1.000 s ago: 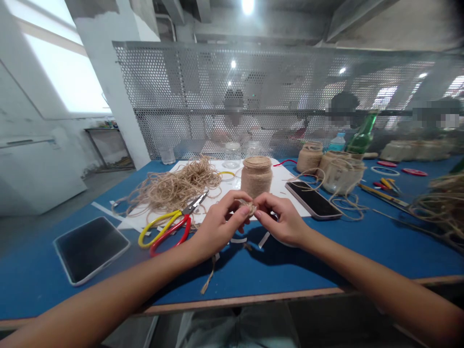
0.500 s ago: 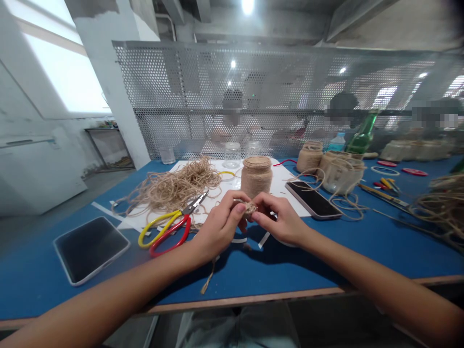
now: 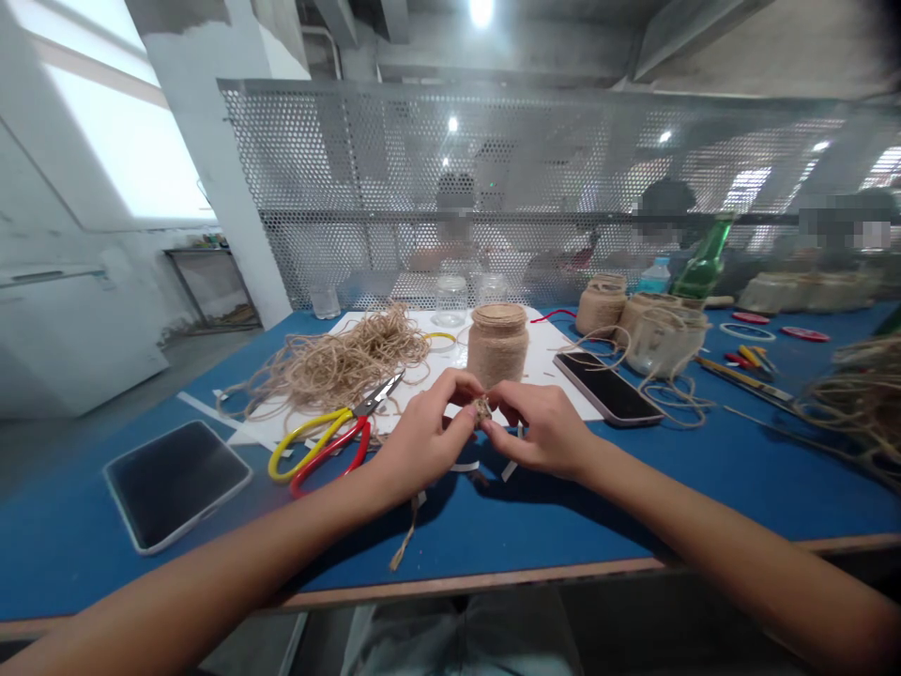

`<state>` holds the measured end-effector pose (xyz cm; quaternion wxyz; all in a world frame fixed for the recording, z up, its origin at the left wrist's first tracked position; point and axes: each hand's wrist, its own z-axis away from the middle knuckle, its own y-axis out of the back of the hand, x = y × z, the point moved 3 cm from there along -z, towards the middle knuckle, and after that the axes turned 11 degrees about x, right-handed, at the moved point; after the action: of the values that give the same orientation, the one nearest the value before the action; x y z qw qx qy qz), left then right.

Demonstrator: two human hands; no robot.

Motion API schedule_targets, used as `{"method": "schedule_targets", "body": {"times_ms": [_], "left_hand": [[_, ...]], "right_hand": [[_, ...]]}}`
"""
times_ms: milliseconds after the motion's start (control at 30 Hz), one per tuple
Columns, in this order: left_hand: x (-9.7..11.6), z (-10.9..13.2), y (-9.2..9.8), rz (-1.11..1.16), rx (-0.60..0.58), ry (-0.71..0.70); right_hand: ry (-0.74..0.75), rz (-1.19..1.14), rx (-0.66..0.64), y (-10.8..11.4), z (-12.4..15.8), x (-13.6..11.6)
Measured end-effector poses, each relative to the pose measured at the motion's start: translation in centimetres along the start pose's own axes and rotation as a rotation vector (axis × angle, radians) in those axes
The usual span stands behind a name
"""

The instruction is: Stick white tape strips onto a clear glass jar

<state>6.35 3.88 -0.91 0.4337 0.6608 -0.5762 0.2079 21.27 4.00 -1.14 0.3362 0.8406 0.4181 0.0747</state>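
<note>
Both of my hands meet in front of a jar wrapped in twine (image 3: 497, 349), pinching a small coiled piece of jute twine (image 3: 482, 411) between thumbs and fingertips. My left hand (image 3: 437, 422) is closed on its left side. My right hand (image 3: 541, 424) is closed on the other side, and its fingers partly cover the piece. To the left of my left hand lie scissors (image 3: 363, 409) with one yellow and one red handle, blades slightly apart. Behind them spreads a loose heap of jute twine (image 3: 344, 361) on white paper (image 3: 573, 399).
A tablet-like dark device (image 3: 177, 486) lies at left, a phone (image 3: 606, 389) at right. Beyond the phone stand a glass jar (image 3: 654, 349), twine-wrapped jars and a green bottle (image 3: 708, 258). A perforated metal screen (image 3: 394, 188) closes the back; people sit behind it.
The twine piece has turned slightly between my fingertips. My right thumb and fingers have shifted a little around it, and more of a white strip shows under my right hand.
</note>
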Motion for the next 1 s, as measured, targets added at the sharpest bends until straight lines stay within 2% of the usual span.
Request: {"method": "schedule_targets", "body": {"times_ms": [200, 367, 533, 667, 800, 1000], "left_hand": [[-0.3, -0.1, 0.0, 0.227, 0.027, 0.096], [-0.2, -0.3, 0.0, 0.243, 0.067, 0.1], [-0.2, -0.3, 0.1, 0.227, 0.076, 0.121], [-0.1, -0.4, 0.2, 0.21, 0.065, 0.116], [-0.1, -0.5, 0.1, 0.2, 0.053, 0.098], [-0.2, -0.7, 0.1, 0.084, 0.044, 0.061]], "right_hand": [[0.019, 0.025, 0.095, 0.3, 0.1, 0.0], [0.145, 0.114, 0.14, 0.1, 0.1, -0.2], [0.195, 0.124, 0.129, -0.4, 0.4, -0.2], [0.165, 0.101, 0.092, -0.6, 0.6, -0.3], [0.117, 0.058, 0.114, -0.5, 0.5, -0.5], [0.07, 0.014, 0.085, -0.8, 0.5, -0.9]]}}
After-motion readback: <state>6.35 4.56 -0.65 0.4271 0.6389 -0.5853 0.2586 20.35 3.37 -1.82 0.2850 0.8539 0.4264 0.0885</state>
